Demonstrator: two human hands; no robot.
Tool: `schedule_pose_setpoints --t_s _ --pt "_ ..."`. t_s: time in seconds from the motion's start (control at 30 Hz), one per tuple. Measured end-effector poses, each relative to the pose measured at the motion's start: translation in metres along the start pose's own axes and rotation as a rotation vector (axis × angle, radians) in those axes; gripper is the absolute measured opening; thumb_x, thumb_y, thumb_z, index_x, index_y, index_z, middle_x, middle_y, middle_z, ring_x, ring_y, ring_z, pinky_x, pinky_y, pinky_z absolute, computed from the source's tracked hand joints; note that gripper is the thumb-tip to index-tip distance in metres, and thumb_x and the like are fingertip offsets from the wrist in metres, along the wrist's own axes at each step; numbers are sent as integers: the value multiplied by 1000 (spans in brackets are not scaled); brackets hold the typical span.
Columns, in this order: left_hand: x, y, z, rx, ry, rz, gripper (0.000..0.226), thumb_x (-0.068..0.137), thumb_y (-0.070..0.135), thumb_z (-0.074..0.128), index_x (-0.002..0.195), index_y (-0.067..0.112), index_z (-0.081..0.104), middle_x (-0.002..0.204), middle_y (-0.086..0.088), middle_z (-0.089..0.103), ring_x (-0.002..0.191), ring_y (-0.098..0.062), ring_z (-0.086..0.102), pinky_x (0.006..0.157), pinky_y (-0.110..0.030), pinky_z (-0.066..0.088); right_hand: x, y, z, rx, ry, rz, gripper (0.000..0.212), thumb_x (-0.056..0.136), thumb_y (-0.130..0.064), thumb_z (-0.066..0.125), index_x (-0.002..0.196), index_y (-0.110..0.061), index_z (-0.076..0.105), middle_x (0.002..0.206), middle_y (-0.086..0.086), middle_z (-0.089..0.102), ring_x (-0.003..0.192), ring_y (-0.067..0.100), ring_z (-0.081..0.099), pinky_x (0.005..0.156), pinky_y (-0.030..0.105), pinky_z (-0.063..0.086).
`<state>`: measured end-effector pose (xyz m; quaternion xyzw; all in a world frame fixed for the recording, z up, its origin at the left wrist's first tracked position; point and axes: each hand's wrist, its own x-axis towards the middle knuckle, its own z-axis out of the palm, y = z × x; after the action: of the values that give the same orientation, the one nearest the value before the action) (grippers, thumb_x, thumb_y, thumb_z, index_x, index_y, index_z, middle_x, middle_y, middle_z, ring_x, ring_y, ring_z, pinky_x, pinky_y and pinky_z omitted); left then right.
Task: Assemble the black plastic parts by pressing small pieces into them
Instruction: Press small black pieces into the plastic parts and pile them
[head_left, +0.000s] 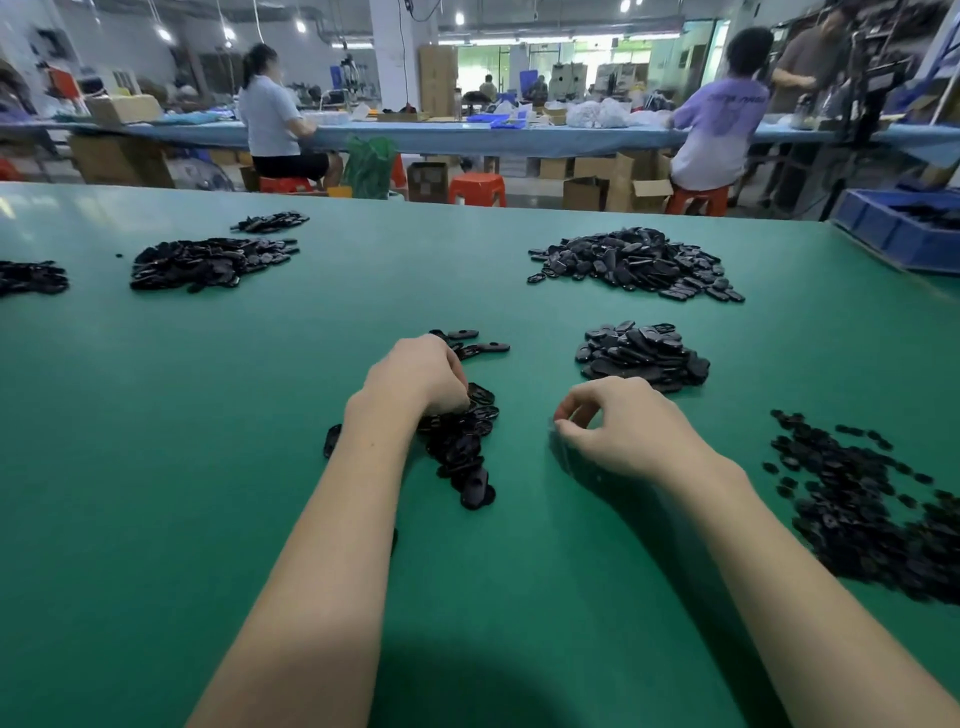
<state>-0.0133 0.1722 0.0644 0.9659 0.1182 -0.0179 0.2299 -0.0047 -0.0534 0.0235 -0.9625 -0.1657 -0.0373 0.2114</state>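
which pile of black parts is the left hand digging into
The small pile at center front, under the left hand; the other piles lie untouched.

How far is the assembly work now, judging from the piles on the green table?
Possibly done: the solid-looking pile beyond the right hand, though I cannot confirm. In hand: the left hand picks from the near pile; the right looks empty. Left: large piles at right and farther back.

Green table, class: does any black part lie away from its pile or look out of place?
Yes. One black part lies alone on the green table, just left of the left hand's forearm, apart from the pile that hand reaches into. Nothing looks damaged.
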Motion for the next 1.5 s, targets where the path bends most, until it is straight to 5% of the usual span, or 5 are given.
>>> schedule_pose_setpoints --t_s 0.37,0.6,0.87,1.3,1.5 --pt "-6 11 2 5 80 23 17 88 15 64 83 30 70 104 5 70 100 -20 65 88 -33 54 -3 -5 -7 51 -11 -2 9 89 -42 66 92 -37 74 88 -21 71 83 6 63 69 25 43" --pt "-17 42 11 -604 -62 204 5 87 21 71 87 24 74 83 -1 75 74 -13 67 67 -21 52 -8 12 -38 596 16 112 8 93 -27 71 98 -29 76 86 -6 78 57 1 59 55 14 47" --pt "-32 79 37 -716 -205 314 9 91 17 70 93 22 77 89 -5 78 66 -5 62 60 -14 50 -21 46 -75 738 -27 192 15 93 -37 73 104 -27 78 92 -6 79 62 9 53 57 20 39" --pt "-53 106 83 -1051 -416 242 20 87 0 70 95 18 71 79 -2 74 67 -9 68 62 -17 54 -37 78 -98 620 -108 254 10 90 -35 77 90 -24 79 87 -5 77 60 7 51 50 17 37" --pt "-54 106 91 -1105 -395 176 17 90 -3 66 95 13 70 83 -9 74 68 -12 70 56 -17 52 -43 103 -107 72 -233 435 4 82 -24 80 81 -27 81 90 -3 79 70 12 62 72 27 50"
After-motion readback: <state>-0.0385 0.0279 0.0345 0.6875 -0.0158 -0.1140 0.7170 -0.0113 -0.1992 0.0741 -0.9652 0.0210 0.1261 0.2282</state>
